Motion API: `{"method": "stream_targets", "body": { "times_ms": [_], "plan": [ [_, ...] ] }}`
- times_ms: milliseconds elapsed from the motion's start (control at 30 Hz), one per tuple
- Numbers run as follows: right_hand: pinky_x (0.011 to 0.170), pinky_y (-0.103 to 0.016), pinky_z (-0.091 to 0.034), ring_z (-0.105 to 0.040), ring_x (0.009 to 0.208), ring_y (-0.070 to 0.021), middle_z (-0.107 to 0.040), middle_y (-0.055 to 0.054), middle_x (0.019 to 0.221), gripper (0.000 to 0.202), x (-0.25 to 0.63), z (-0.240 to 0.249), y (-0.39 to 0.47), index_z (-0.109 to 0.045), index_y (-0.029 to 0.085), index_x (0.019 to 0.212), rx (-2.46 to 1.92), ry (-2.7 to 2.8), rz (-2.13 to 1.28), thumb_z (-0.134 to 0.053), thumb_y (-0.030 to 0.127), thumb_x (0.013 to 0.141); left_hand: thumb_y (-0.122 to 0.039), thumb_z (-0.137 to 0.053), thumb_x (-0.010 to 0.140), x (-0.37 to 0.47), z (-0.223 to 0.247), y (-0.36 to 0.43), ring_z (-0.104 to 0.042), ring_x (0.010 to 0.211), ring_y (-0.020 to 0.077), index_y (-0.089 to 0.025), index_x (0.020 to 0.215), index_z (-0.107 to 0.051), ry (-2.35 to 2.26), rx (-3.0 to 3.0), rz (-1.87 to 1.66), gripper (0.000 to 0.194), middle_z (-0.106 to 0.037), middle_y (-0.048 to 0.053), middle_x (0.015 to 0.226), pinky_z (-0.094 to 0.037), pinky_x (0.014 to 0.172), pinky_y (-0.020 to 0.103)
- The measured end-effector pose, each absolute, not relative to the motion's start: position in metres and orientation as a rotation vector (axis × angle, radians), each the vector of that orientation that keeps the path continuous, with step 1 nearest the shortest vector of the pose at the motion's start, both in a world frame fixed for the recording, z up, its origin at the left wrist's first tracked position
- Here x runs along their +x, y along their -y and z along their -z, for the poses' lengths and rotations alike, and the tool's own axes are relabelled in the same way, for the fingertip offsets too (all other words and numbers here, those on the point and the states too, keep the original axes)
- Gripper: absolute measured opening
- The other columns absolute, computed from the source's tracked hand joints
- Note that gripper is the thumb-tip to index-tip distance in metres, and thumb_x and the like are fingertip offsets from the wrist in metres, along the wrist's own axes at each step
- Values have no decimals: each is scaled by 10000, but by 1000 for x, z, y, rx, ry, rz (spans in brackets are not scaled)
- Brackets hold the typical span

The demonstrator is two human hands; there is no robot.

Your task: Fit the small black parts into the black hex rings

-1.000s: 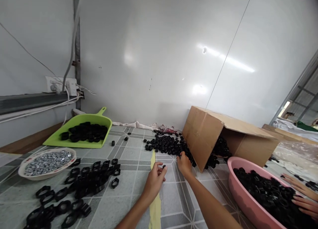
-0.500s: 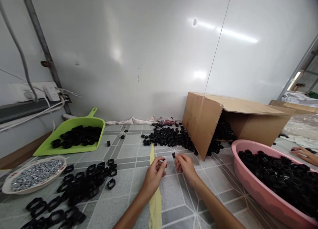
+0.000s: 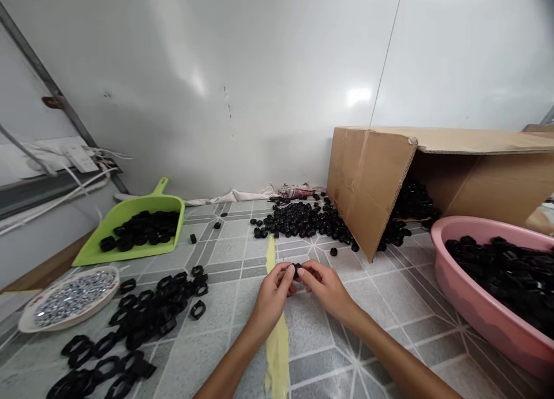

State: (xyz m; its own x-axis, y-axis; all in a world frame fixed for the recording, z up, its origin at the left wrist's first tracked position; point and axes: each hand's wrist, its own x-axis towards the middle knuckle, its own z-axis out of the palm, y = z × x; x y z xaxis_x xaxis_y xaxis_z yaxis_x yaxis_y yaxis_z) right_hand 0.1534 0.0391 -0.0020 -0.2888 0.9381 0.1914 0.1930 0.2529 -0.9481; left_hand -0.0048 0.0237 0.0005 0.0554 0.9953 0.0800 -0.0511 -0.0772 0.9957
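Two hands, one piece! Left hand (image 3: pixel 273 289) and right hand (image 3: pixel 326 286) meet in the middle, fingertips of both pinching a small black piece (image 3: pixel 296 270) between them. One strip of tape (image 3: pixel 277 353), ragged along its edges, runs out beneath the left hand, and bare tiles (image 3: pixel 236 344) open up on either side of the forearms.

Over on the left, loose rings (image 3: pixel 141 315), more than a dozen and overlapping, hem in that side! Beside them, one plate (image 3: pixel 26 325) of metal bits (image 3: pixel 75 298), too many to count. On the right, one pink basin (image 3: pixel 439 231) bulges in, loaded with black rings (image 3: pixel 506 278), again beyond counting.

Farther out left, one green dustpan (image 3: pixel 97 246) carries a dark pile (image 3: pixel 147 228), three strays (image 3: pixel 217 225) just off it. Right of centre, a lone stray (image 3: pixel 333 252) sits near one tipped box (image 3: pixel 359 185), whose side blocks the way there. Straight ahead, a heap (image 3: pixel 298 219) crowds the tiles, and behind it a crumpled cloth (image 3: pixel 255 195) edges the wall (image 3: pixel 277 87).
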Motion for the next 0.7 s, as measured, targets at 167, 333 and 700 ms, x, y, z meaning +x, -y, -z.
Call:
{"method": "stream_targets", "body": {
  "times_ms": [167,333,700],
  "plan": [
    [686,-280,-412,-566,745,-162,-631,-6,814,319,157,2,-38,-617,204,959,-1051,1855,-991,-423,449,1026,-520,-649,863,-4,-5,-22,-543,631,126,-164,983,-653,-1061,1207,-1252,376,-603,-5,695,-434,605,227],
    [700,-281,-404,-570,768,-160,-624,0,832,300,158,1,-38,-579,209,911,-1022,1927,-927,-398,408,1042,-540,-646,863,-5,-2,-23,-521,593,105,-150,910,-659,-1067,1174,-1248,393,-627,13,707,-396,563,214],
    [705,-291,-467,-625,847,-182,-658,-41,965,225,150,2,-37,-624,211,1092,-994,1656,-1042,-551,379,961,-536,-681,837,-9,0,-26,-554,628,126,-141,893,-715,-1049,1134,-1219,401,-633,16,679,-420,596,222]
  ]
}}
